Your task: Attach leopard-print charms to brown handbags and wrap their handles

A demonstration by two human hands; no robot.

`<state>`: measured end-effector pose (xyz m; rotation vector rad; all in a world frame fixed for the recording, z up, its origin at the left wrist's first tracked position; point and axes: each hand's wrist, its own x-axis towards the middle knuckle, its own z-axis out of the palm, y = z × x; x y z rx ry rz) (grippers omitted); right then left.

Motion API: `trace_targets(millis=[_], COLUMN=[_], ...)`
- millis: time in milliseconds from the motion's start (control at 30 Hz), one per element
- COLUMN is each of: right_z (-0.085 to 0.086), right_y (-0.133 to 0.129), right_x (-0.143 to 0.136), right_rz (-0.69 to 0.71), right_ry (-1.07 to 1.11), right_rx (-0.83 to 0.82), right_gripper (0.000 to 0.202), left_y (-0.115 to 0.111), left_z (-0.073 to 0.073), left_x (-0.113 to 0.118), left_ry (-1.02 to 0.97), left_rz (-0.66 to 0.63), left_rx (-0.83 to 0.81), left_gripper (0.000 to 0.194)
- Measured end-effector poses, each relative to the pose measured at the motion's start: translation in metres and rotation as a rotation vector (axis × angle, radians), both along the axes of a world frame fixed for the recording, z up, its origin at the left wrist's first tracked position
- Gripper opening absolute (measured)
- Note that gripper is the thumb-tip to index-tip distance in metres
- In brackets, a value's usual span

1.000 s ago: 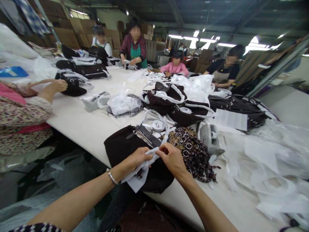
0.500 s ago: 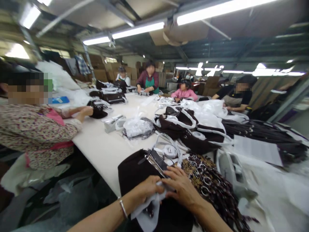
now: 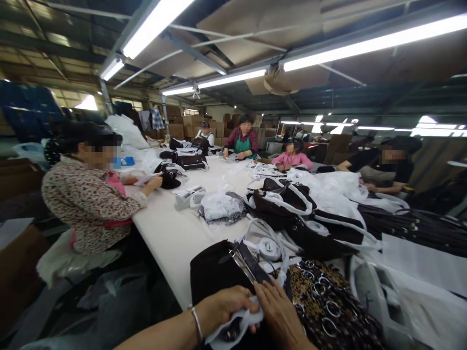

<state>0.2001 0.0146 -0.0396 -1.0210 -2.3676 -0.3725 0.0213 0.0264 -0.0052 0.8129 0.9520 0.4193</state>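
Note:
A dark brown handbag [image 3: 211, 270] lies on the table in front of me, with a dark strap [image 3: 251, 260] and metal trim along its top. My left hand [image 3: 231, 304] is closed on a piece of white wrapping paper [image 3: 239, 328] at the bag's near part; a small shiny dark thing shows inside the folds. Against the bag beside it, my right hand [image 3: 279, 311] lies flat with its fingers stretched out, touching the strap end and the paper's edge. Just beyond the bag sits a coiled white wrapped handle [image 3: 269, 248].
A heap of dark, leopard-patterned pieces with metal rings [image 3: 324, 296] lies at right. Brown bags with white-wrapped handles [image 3: 288, 214] and a plastic-wrapped bundle [image 3: 221, 206] stand farther on the white table [image 3: 164, 238]. A co-worker [image 3: 91, 194] sits at left; several others work around the table.
The view has swung left and slightly upward. My right hand has flattened against the bag with fingers closer together; my left hand still grips the white paper.

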Motion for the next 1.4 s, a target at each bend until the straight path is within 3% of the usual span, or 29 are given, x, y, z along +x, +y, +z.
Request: trace_targets(millis=[133, 267, 400, 467, 567, 667, 733, 800, 867, 967, 1067, 1200, 1300, 1400], right_z=[-0.001, 0.037, 0.078, 0.086, 0.083, 0.076, 0.073, 0.072, 0.073, 0.079, 0.09, 0.106, 0.107, 0.098], right_y=[0.003, -0.009, -0.012, -0.006, 0.004, 0.009, 0.009, 0.007, 0.005, 0.002, -0.003, -0.021, -0.031, -0.028], right_x=[-0.004, -0.003, -0.001, 0.0, 0.003, 0.005, 0.005, 0.002, -0.002, -0.003, 0.004, 0.005, -0.012, -0.028], right_rz=[-0.102, 0.049, 0.135, 0.106, 0.095, 0.156, 0.16, 0.139, 0.139, 0.163, 0.174, 0.212, 0.282, 0.314], right_ry=[-0.036, -0.08, 0.098, 0.243, 0.423, 0.493, 0.502, 0.504, 0.508, 0.515, 0.461, 0.216, 0.113, 0.202], right_rx=[-0.119, -0.451, -0.947, -1.097, -1.206, -1.199, -1.174, -1.159, -1.143, -1.136, -1.117, -0.88, -0.697, -0.632], right_gripper=[0.052, 0.083, 0.086, 0.079, 0.072, 0.06, 0.052, 0.046, 0.041, 0.036, 0.047, 0.063, 0.043, 0.014], left_y=[-0.004, -0.012, -0.014, -0.012, -0.006, -0.002, -0.003, -0.006, -0.01, -0.011, -0.007, -0.003, -0.002, -0.003], left_z=[0.006, 0.013, 0.02, 0.023, 0.032, 0.048, 0.061, 0.072, 0.078, 0.075, 0.065, 0.06, 0.063, 0.073], left_x=[0.002, 0.0, -0.006, -0.01, -0.019, -0.032, -0.043, -0.053, -0.06, -0.065, -0.064, -0.058, -0.055, -0.059], left_ry=[0.191, 0.201, 0.262, 0.345, 0.423, 0.412, 0.495, 0.593, 0.597, 0.542, 0.496, 0.433, 0.424, 0.465], left_rz=[0.028, 0.103, -0.007, -0.087, -0.266, -0.365, -0.402, -0.424, -0.389, -0.307, -0.301, -0.304, -0.323, -0.349], left_rx=[0.117, 0.393, 0.6, 0.651, 0.637, 0.723, 0.777, 0.742, 0.649, 0.527, 0.437, 0.341, 0.33, 0.366], left_gripper=[0.027, 0.037, 0.049, 0.062, 0.067, 0.064, 0.044, 0.021, 0.014, 0.014, 0.02, 0.029, 0.034, 0.035])
